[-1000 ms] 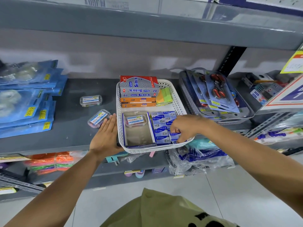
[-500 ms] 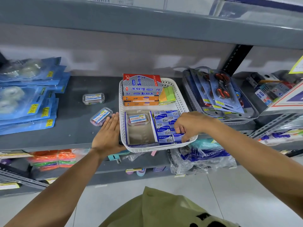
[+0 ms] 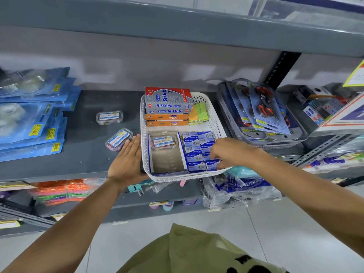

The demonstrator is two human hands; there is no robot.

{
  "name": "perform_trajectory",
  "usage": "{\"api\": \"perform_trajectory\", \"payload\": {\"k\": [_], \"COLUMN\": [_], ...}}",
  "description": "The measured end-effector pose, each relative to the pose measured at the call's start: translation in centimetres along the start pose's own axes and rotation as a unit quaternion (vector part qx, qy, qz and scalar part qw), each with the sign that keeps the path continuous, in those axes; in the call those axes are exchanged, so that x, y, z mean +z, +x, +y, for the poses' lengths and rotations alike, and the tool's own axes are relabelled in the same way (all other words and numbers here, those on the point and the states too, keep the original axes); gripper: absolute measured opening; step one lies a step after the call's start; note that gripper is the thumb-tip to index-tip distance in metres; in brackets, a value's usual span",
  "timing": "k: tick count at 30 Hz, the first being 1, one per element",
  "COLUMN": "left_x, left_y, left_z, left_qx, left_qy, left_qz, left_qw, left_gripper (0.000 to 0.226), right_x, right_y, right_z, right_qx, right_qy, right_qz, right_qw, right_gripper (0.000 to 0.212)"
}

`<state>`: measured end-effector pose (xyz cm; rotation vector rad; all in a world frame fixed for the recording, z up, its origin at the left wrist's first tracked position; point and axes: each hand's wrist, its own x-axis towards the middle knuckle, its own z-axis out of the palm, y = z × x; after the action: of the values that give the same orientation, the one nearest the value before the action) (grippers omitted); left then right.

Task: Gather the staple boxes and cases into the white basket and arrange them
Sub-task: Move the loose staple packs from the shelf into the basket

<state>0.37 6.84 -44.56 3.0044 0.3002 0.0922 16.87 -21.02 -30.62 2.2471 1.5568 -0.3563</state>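
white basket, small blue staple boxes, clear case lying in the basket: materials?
White perforated basket: looks like moulded plastic, matte, with a regular hole pattern. Small blue staple boxes: likely printed cardboard, with sharp folded edges and a slight sheen. Clear labelled case: seemingly thin glossy plastic, its contents showing through under a paper label.

Both bare arms reach forward from the near edge. Left hand flat, fingers straight and together, palm turned right, thumb low. Right hand knuckles up, fingers curled down and pinched together, wrist bent, forearm running off to the near right.
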Motion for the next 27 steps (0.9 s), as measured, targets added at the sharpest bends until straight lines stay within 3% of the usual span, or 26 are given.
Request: {"api": "perform_trajectory", "payload": {"k": [1,3,6,17,20,22,24,27], "left_x": [0.0,0.0,0.1,0.0,-0.3,-0.5,-0.5,0.3], "left_y": [0.0,0.0,0.0,0.1,0.2,0.3,0.1,-0.3], "left_z": [0.0,0.0,0.0,-0.1,-0.4,-0.8,-1.0,-0.6], "left_qx": [-0.001,0.001,-0.002,0.006,0.016,0.006,0.0,0.011], "left_qy": [0.0,0.0,-0.001,-0.017,-0.069,-0.131,-0.115,-0.027], "left_qz": [0.0,0.001,-0.002,-0.016,-0.025,-0.021,-0.024,-0.015], "left_qw": [1.0,1.0,1.0,1.0,0.997,0.991,0.993,0.999], "left_gripper": [0.129,0.128,0.128,0.126,0.121,0.118,0.119,0.125], "right_x": [-0.1,-0.2,0.0,0.9,0.7,0.6,0.7,0.8], "right_y": [-0.1,-0.3,0.0,0.0,-0.2,0.3,1.5,3.6], "right_z": [0.0,0.0,-0.5,-0.8,0.1,0.5,0.1,-1.3], "right_qx": [0.006,0.015,0.015,0.02,0.045,0.087,0.135,0.16], "right_qy": [0.016,0.051,0.06,0.072,0.207,0.266,0.274,0.297], "right_qz": [0.012,0.024,0.025,0.023,0.047,0.131,0.193,0.124], "right_qw": [1.0,0.998,0.998,0.997,0.976,0.951,0.932,0.933], "right_gripper": [0.012,0.017,0.007,0.008,0.016,0.029,0.051,0.074]}}
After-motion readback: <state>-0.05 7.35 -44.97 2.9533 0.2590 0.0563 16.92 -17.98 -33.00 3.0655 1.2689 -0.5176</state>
